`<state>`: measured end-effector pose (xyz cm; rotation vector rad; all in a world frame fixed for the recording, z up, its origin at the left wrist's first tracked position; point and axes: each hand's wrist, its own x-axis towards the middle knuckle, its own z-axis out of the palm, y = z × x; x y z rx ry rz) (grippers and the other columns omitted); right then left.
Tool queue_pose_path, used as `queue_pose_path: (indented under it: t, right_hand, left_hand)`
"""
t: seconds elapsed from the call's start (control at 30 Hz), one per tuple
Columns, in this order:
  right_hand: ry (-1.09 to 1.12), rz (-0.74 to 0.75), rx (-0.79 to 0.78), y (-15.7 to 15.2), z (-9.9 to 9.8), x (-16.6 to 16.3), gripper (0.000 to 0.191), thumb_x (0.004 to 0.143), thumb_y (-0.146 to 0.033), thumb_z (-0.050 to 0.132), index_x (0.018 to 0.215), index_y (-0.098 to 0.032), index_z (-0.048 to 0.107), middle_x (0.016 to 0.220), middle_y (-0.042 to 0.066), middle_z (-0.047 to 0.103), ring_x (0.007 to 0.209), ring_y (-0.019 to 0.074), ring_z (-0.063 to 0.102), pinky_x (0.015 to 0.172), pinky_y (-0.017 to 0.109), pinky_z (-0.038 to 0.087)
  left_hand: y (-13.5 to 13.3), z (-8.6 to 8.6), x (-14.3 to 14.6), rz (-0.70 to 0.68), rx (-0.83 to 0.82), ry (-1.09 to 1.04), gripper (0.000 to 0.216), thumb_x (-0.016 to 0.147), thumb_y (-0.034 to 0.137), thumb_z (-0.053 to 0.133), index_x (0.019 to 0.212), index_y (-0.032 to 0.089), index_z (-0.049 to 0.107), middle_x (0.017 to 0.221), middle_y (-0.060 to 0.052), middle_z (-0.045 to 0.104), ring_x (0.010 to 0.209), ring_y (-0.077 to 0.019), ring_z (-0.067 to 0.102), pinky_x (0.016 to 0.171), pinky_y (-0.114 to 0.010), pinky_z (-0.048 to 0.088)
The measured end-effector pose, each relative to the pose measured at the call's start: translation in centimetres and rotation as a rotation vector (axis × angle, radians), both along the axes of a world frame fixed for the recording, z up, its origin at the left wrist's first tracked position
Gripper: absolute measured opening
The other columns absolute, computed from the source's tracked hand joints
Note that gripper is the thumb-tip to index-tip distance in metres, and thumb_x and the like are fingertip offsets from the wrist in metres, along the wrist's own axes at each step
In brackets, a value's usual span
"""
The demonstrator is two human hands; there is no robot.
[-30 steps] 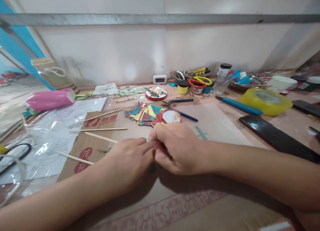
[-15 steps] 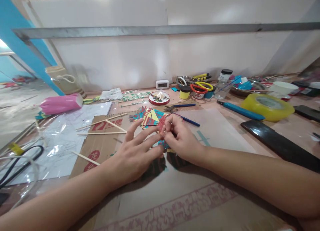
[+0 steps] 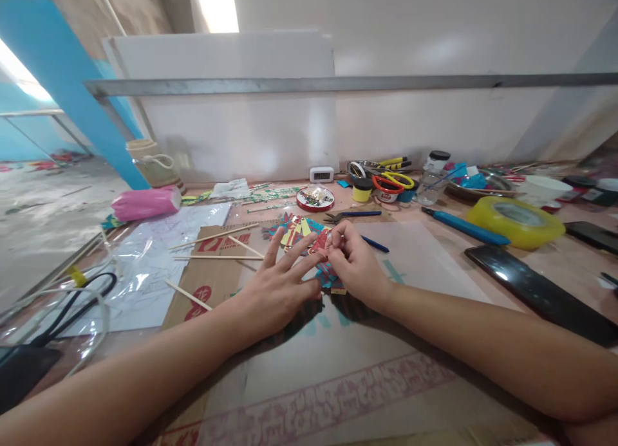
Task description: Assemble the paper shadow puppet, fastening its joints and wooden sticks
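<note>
My left hand [image 3: 277, 285] lies over a red, blue and yellow patterned craft piece [image 3: 300, 228], fingers stretched out and spread, their tips against its red part. Close beside it, my right hand [image 3: 355, 259] is closed in a pinch at the red part's edge. Whatever sits between those fingertips is too small to make out. Part of the patterned piece shows below the fingers; the hands cover its middle. Beyond them lie pliers [image 3: 355, 214] with dark blue handles and a blue pen-like stick [image 3: 375, 243].
Cardboard [image 3: 217, 272] under the hands bears thin wooden sticks [image 3: 217, 257]. Behind stand a red-rimmed dish of beads [image 3: 315, 208], a small digital clock [image 3: 321, 174] and scissors [image 3: 398, 179]. To the right lie a blue cutter [image 3: 463, 226], yellow tape [image 3: 516, 221] and a black phone-like slab [image 3: 535, 291].
The camera view has shifted, so the scene sits lower and slightly to the right. Both hands stay at the patterned piece, with the right fingertips still pinched.
</note>
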<state>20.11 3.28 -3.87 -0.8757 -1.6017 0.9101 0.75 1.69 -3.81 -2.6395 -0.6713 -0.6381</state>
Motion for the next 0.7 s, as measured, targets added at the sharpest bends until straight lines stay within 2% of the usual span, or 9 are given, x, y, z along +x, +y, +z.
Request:
queue_pose_path:
  t: [0.47, 0.53, 0.6, 0.67, 0.7]
  right_hand:
    - [-0.014, 0.040, -0.032, 0.3, -0.2, -0.2, 0.014, 0.082, -0.016, 0.049, 0.083, -0.023, 0.037, 0.074, -0.006, 0.042, 0.063, 0.0114, 0.043, 0.060, 0.027, 0.039]
    - [-0.013, 0.044, -0.037, 0.1, 0.0, -0.2, 0.014, 0.081, -0.016, 0.049, 0.082, -0.023, 0.037, 0.074, -0.006, 0.043, 0.063, 0.0113, 0.044, 0.060, 0.026, 0.039]
    - [-0.022, 0.047, -0.042, -0.2, 0.3, -0.3, 0.015, 0.080, -0.015, 0.049, 0.082, -0.024, 0.037, 0.073, -0.006, 0.044, 0.063, 0.0111, 0.044, 0.058, 0.025, 0.038]
    - [-0.034, 0.065, -0.039, -0.5, 0.5, -0.3, 0.015, 0.080, -0.015, 0.049, 0.082, -0.024, 0.037, 0.074, -0.006, 0.045, 0.061, 0.0108, 0.043, 0.056, 0.025, 0.037]
    - [-0.041, 0.080, -0.033, -0.6, 0.5, -0.2, 0.016, 0.080, -0.014, 0.050, 0.082, -0.024, 0.037, 0.074, -0.005, 0.046, 0.061, 0.0107, 0.044, 0.055, 0.024, 0.036]
  left_hand:
    - [0.6, 0.2, 0.3, -0.045, -0.037, -0.097, 0.012, 0.097, 0.025, 0.054, 0.097, 0.022, 0.065, 0.124, -0.005, 0.065, 0.132, -0.0229, 0.048, 0.123, -0.052, 0.021]
    - [0.6, 0.5, 0.2, -0.045, -0.071, -0.128, 0.013, 0.098, 0.023, 0.051, 0.095, 0.020, 0.063, 0.112, -0.005, 0.069, 0.117, -0.0216, 0.058, 0.113, -0.048, 0.036]
    - [0.7, 0.8, 0.1, -0.034, -0.129, -0.161, 0.018, 0.099, 0.021, 0.045, 0.093, 0.019, 0.062, 0.095, -0.003, 0.070, 0.093, -0.0185, 0.063, 0.091, -0.038, 0.049]
    - [0.7, 1.1, -0.1, -0.009, -0.183, -0.191, 0.025, 0.101, 0.020, 0.038, 0.091, 0.018, 0.061, 0.082, -0.002, 0.067, 0.075, -0.0162, 0.060, 0.071, -0.030, 0.049]
    - [0.7, 1.1, -0.2, 0.009, -0.202, -0.204, 0.028, 0.101, 0.020, 0.036, 0.090, 0.018, 0.061, 0.079, -0.002, 0.066, 0.072, -0.0158, 0.059, 0.065, -0.028, 0.048]
